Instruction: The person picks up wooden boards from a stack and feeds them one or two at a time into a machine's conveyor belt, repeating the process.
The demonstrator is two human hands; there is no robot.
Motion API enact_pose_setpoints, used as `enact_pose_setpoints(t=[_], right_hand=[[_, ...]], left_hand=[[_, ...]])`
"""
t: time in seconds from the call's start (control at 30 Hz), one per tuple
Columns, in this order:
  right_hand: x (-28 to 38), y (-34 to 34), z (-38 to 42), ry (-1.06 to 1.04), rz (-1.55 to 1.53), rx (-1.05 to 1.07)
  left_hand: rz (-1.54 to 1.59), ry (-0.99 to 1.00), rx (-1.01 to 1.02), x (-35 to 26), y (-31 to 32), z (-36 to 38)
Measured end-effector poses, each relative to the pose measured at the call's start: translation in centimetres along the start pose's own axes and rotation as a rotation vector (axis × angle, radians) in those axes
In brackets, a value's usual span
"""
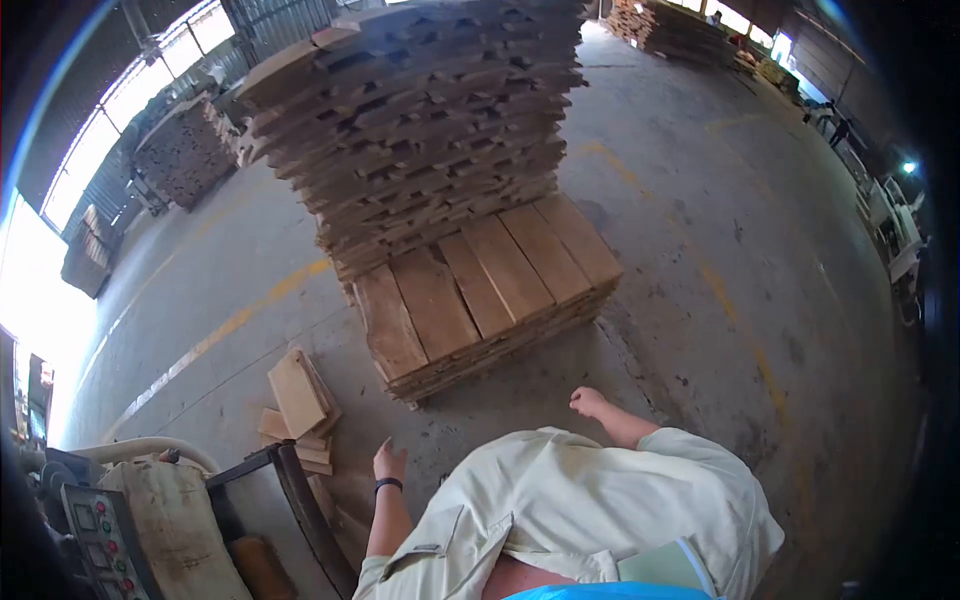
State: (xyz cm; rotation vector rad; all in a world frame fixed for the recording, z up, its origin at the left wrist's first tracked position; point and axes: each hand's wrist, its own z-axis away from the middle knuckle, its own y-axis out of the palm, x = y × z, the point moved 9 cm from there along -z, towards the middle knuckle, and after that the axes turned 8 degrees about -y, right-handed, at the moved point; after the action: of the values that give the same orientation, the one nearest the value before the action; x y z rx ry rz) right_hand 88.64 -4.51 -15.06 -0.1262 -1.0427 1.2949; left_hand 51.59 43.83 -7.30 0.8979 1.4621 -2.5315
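Note:
My left hand (pixel 390 462), with a dark band on the wrist, hangs in the air with its fingers loosely apart and nothing in it. It is nearest to a small pile of loose boards (pixel 297 395) on the floor to its left. My right hand (pixel 588 402) is held out in front of my body, its fingers curled in with no object visible in them. Ahead of both hands, and apart from them, is a low step of wide planks (pixel 500 265) laid side by side. Behind it rises a tall stack of boards (pixel 430 130).
At lower left stands a machine with a button panel (pixel 105 540) and a dark-framed metal cabinet (pixel 265 500). More wood stacks (pixel 185 150) stand at far left, with another stack (pixel 665 30) at the back. Yellow lines (pixel 235 320) mark the concrete floor. Equipment (pixel 900 225) lines the right side.

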Motion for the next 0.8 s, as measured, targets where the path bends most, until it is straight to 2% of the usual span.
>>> enact_pose_setpoints(t=[0.1,0.2,0.27,0.33,0.37,0.43,0.47,0.53,0.6,0.63,0.73,0.77,0.8], right_hand=[[-1.4,-2.7,1.1,0.059,-0.009,-0.036],[-1.2,-3.0,1.5,0.069,-0.083,0.027],[-0.8,-2.3,-0.6,-0.001,-0.072,0.04],[2.3,-4.0,-3.8,-0.098,-0.054,0.029],[5.4,-5.6,-5.2,-0.152,-0.042,0.016],[11.5,-9.4,-9.3,-0.268,-0.081,-0.032],[16.6,-12.9,-10.6,-0.371,0.005,-0.109],[24.8,-19.1,-15.3,-0.616,-0.017,-0.243],[33.2,-25.4,-19.6,-0.747,-0.082,-0.295],[39.0,-29.4,-18.4,-0.812,-0.077,-0.323],[53.4,-39.6,-15.4,-0.961,0.157,-0.42],[57.3,-42.1,-15.0,-0.991,0.269,-0.436],[60.5,-44.6,-15.0,-1.028,0.281,-0.489]], left_hand=[[-0.085,-0.126,0.209,2.5,6.5,0.6],[-0.25,-0.221,0.329,4.8,9.4,1.8],[-0.416,-0.097,0.447,8.7,13.4,0.1],[-0.42,-0.159,0.485,8.4,13.2,-0.1],[-0.378,-0.235,0.545,6.5,12.5,0.0],[-0.312,-0.302,0.535,6.1,13.4,-2.9],[-0.281,-0.334,0.531,6.0,13.6,-4.5],[-0.242,-0.284,0.488,1.2,11.8,-7.9],[-0.177,-0.201,0.478,-2.3,11.2,-11.4],[-0.041,-0.345,0.429,-1.1,12.4,-14.5],[0.032,-0.261,0.417,-4.5,13.3,-21.6],[-0.085,-0.107,0.411,-6.9,12.7,-23.4],[0.051,-0.142,0.366,-7.8,11.9,-25.1]])
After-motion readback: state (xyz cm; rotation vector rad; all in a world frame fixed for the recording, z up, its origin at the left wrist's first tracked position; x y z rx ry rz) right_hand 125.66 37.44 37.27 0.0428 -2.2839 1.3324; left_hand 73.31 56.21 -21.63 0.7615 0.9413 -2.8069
